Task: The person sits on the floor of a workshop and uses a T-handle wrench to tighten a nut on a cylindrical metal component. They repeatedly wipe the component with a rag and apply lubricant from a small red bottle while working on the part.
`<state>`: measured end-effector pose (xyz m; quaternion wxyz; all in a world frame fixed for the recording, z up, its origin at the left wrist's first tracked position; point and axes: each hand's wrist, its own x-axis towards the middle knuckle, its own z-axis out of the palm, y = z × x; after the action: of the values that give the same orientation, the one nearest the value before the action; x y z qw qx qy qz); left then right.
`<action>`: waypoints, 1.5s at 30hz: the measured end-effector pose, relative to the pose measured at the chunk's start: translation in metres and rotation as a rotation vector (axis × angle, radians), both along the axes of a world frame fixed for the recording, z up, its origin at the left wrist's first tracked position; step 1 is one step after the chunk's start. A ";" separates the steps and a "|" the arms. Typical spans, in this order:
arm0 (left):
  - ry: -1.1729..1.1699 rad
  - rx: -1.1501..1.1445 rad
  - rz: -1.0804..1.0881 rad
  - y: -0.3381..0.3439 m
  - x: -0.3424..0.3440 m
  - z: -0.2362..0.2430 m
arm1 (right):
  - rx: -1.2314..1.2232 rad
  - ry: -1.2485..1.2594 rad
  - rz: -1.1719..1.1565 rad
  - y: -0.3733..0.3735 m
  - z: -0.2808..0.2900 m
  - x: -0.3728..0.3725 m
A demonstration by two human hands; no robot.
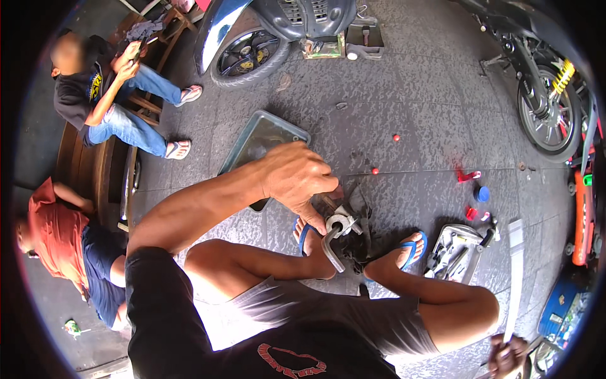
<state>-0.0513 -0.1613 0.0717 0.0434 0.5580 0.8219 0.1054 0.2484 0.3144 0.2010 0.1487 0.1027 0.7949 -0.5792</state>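
Black shirt cloth [170, 309] with curved red printing fills the lower middle of the frame. Mottled dark floor tiles [429, 120] stretch from the centre toward the upper right. Left of centre, a raised-rim tray [268, 134] sits partly behind the left forearm. At centre, the left hand [300, 180] has a narrow, curled grip on a metal part [348, 221] with a round collar and bent grey rod. Lower right, the right hand [508, 355] grips a flat, pale strip [515, 271]. Small red balls [396, 138] dot the floor above centre.

1 white strip [516, 265] (2 red balls [396, 138])
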 end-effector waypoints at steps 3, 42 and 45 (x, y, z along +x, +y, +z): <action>-0.012 -0.020 0.029 -0.007 0.000 -0.001 | -0.189 -0.286 0.113 -0.041 -0.015 -0.008; -0.158 -0.191 0.112 0.010 0.031 0.017 | -0.235 -0.462 0.443 -0.062 -0.003 -0.043; -0.195 -0.263 0.152 0.015 0.037 0.022 | -0.289 -0.580 0.443 -0.053 -0.005 -0.044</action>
<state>-0.0145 -0.1463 0.0939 0.1871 0.4709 0.8605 0.0536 0.2047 0.2614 0.1956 0.5014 0.0660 0.6332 -0.5859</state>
